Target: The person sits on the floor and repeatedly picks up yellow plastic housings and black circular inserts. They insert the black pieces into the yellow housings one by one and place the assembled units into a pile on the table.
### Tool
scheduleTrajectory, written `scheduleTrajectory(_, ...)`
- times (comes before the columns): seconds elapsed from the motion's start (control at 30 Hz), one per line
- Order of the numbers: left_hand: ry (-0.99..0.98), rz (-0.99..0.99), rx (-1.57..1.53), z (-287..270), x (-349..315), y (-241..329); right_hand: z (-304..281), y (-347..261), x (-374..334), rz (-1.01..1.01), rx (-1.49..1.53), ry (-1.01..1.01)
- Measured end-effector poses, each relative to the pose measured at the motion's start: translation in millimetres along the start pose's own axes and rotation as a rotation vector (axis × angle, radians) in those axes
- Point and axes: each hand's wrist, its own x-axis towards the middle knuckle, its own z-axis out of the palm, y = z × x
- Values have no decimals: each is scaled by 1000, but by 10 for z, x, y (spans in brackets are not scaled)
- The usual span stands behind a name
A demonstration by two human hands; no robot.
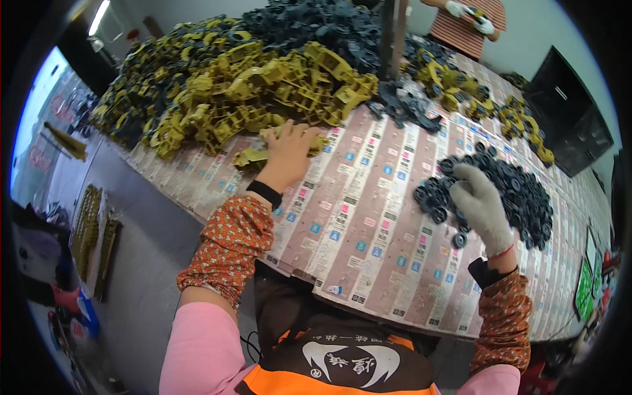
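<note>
My bare left hand lies over a yellow molded plastic part at the near edge of a heap of similar yellow parts. Its fingers curve down onto the part, which shows on both sides of the hand. My right hand, in a grey-white glove, is at the left side of a pile of small black wheels. Its fingers and thumb are bent toward each other; whatever is between the fingertips is too small or hidden to make out.
Dark blue-grey plastic parts are heaped behind the yellow ones. A metal post rises from the table, covered in printed sheeting. More yellow parts lie far right. Across the table, a person in white gloves holds a small object.
</note>
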Motion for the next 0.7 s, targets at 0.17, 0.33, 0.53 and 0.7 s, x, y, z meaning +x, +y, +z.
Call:
scheduleTrajectory(0.17,104,159,-181,-128,17,214,-291,454,-500,-110,-363,125)
scheduleTrajectory(0.33,270,137,-757,-441,-44,653,-257,541,-567,-222,-526,188)
scheduleTrajectory(0.53,114,-115,-1789,-1030,-223,1086,226,382,-120,-304,-654,153)
scheduleTrajectory(0.7,-332,-564,-2256,-994,-609,1112,390,469,120,-292,-793,43)
